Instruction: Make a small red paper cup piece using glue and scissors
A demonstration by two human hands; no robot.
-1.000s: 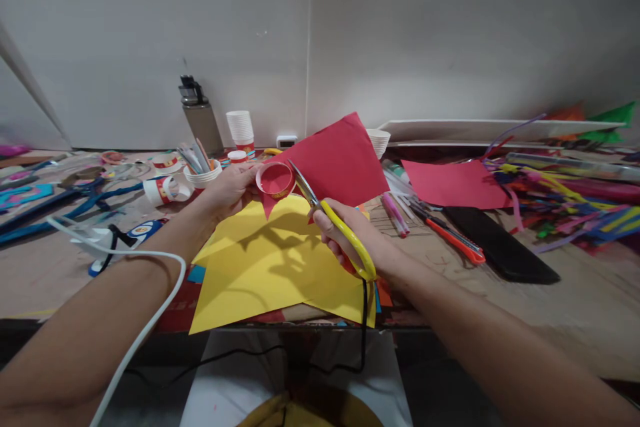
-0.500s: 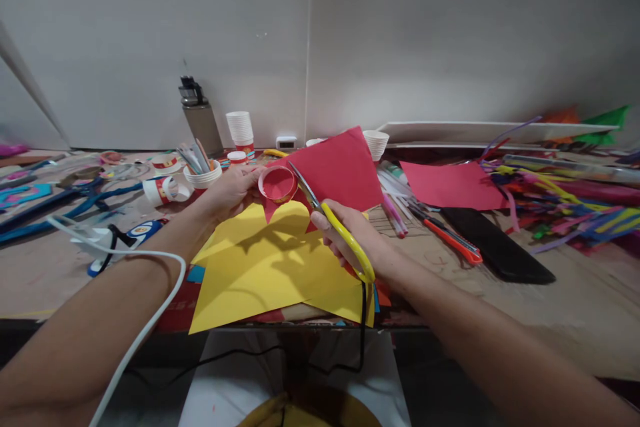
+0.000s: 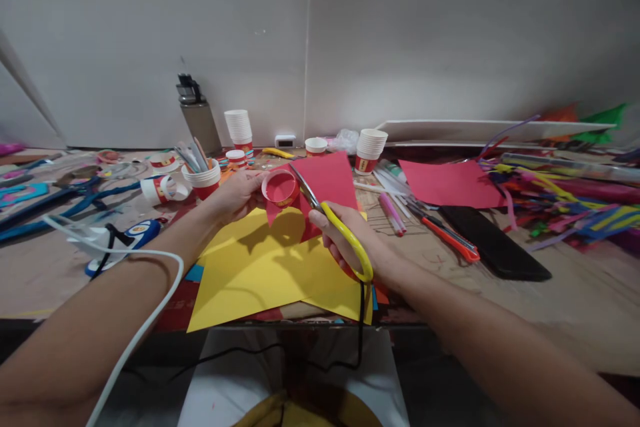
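Note:
Above the yellow sheets [image 3: 250, 280], my left hand [image 3: 240, 195] grips a short red paper cup piece [image 3: 280, 189], open side toward me, with red paper [image 3: 325, 180] behind it. Pointed red corners show below the cup piece. My right hand [image 3: 345, 233] is closed on yellow-handled scissors [image 3: 350, 243]. Their metal blades point up and left and lie against the red paper, just right of the cup piece. How far the blades are apart is hard to tell.
Behind stand a bottle [image 3: 200, 117], a cup of pens [image 3: 201, 180] and stacked cups [image 3: 371, 150]. On the right lie a red cutter [image 3: 453, 240], a black phone-like slab [image 3: 495, 243], a red sheet [image 3: 450, 182] and colourful strips. A white cable [image 3: 145, 333] crosses my left forearm.
The red paper has turned and dropped lower on its right side, uncovering the cup stack and a small bowl behind. The cup piece and both hands have barely moved.

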